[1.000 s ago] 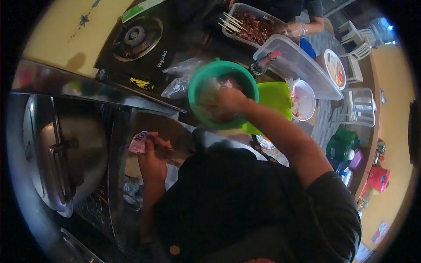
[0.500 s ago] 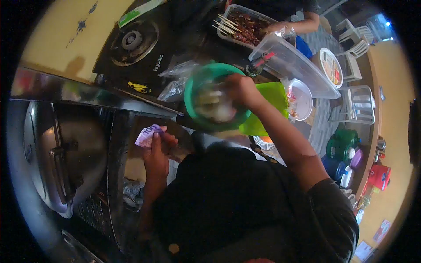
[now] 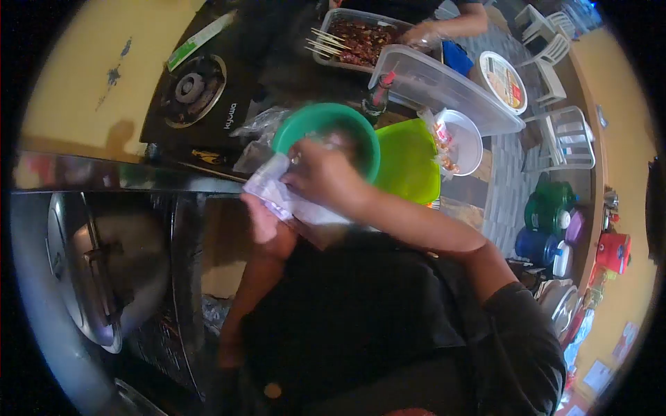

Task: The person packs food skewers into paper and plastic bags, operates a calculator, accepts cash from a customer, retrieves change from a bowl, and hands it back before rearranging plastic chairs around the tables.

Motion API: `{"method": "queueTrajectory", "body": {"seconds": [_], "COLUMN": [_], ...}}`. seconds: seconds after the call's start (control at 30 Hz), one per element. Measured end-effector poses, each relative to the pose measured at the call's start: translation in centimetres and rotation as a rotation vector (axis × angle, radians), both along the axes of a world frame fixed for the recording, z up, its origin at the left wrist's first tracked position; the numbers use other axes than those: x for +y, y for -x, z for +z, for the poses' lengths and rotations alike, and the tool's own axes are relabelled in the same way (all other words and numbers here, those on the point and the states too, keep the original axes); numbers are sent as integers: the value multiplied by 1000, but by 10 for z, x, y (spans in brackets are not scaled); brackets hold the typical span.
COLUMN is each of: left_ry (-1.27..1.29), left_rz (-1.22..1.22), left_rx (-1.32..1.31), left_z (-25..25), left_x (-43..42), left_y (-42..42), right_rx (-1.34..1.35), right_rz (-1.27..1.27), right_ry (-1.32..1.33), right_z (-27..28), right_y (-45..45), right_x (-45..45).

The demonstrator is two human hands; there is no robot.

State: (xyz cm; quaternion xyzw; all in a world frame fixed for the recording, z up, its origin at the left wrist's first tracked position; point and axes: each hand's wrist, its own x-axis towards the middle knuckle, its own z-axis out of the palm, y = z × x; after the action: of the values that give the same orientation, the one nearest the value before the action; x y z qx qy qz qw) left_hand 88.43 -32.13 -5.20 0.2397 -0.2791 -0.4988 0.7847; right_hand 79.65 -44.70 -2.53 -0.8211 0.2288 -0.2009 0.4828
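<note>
My left hand is blurred but grips purple banknotes at the near left side of a green bowl. My right hand reaches across from the right, its fingers closed on the notes' upper edge beside the left hand. How many notes there are I cannot tell. Pale, blurred contents lie inside the bowl, partly covered by my right hand. A lime-green tray sits right of the bowl, and crumpled clear plastic bags lie to its left.
A black gas stove stands at upper left. Across the table, another person's hand is at a container of skewered meat. Nearby are a bottle, a clear lid and a white bowl. A large metal lid is at lower left.
My right hand has come out of the green bowl and moved left to the banknotes. My left hand has shifted slightly up and right, and the view has shifted a little.
</note>
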Motion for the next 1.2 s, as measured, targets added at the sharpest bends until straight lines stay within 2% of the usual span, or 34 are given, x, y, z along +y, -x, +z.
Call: {"method": "queueTrajectory", "body": {"seconds": [0.03, 0.07, 0.13, 0.17, 0.2, 0.27, 0.33, 0.4, 0.43, 0.47, 0.53, 0.57, 0.63, 0.73, 0.8, 0.83, 0.87, 0.93, 1.0, 1.03, 1.07, 1.1, 1.13, 1.17, 1.2], "left_ry": [151, 146, -559, -683, -601, -348, -328, -303, -362, -421, -512, -558, -741, -693, -692, -704, -702, -780, -759, -709, -703, -848, -915, -978, -806], "left_rz": [-121, -126, 319, 383, 429, 502, 549, 606, 591, 571, 604, 583, 612, 534, 522, 534, 538, 548, 546, 535, 536, 406, 338, 267, 219], "left_rx": [424, 426, -177, 5, 166, 167, 104, 41, -14, -70, -26, -7, 40, 70, 37, -7, -5, -50, -178, -292, -296, -310, -321, -334, -410], "left_z": [7, 13, 23, 32, 15, 19, 31, 34, 34, 34, 34, 33, 41, 26, 24, 25, 29, 35, 31, 30, 36, 46, 44, 42, 18], "left_x": [-4, 0, 7, 2, 5, 7, 17, 31, 39, 45, 53, 57, 56, 71, 75, 74, 73, 71, 70, 69, 66, 62, 58, 54, 49], "left_y": [5, 6, 3, -2, -20, -38, -48, -57, -60, -61, -55, -53, -45, -50, -50, -49, -47, -45, -44, -44, -44, -43, -42, -40, -37], "right_rx": [40, 80, 86, 15, -56, -64, 211, 332, 334, 443, 551, 407, 244, 386, 174, 174, 226, 278, 807, 804, 764, 689, 682, 449, 211], "right_rz": [12, 24, 43, 65, 91, 142, 399, 721, 734, 878, 1025, 828, 591, 431, 579, 582, 506, 435, 758, 757, 575, 371, 364, 350, 334], "right_ry": [11, 22, 75, 122, 168, 131, -5, 195, 193, 377, 563, -17, -571, -326, 146, 148, -70, -281, 297, 303, -171, -631, -625, -730, -826], "right_z": [5, 9, 12, 12, 12, 11, 9, -32, -71, -118, -171, -179, -179, -163, -163, -161, -159, -151, -113, -90, -67, -54, -58, -67, -74], "right_y": [-6, -12, -24, -31, -37, -44, -34, -19, -18, -15, -10, -9, -11, -13, -14, -14, -12, -10, -7, -3, 4, 11, 18, 26, 33], "right_x": [-1, -2, -4, -5, -7, -19, -41, -69, -69, -68, -59, -49, -40, -42, -46, -45, -43, -49, -69, -72, -73, -75, -78, -81, -83]}}
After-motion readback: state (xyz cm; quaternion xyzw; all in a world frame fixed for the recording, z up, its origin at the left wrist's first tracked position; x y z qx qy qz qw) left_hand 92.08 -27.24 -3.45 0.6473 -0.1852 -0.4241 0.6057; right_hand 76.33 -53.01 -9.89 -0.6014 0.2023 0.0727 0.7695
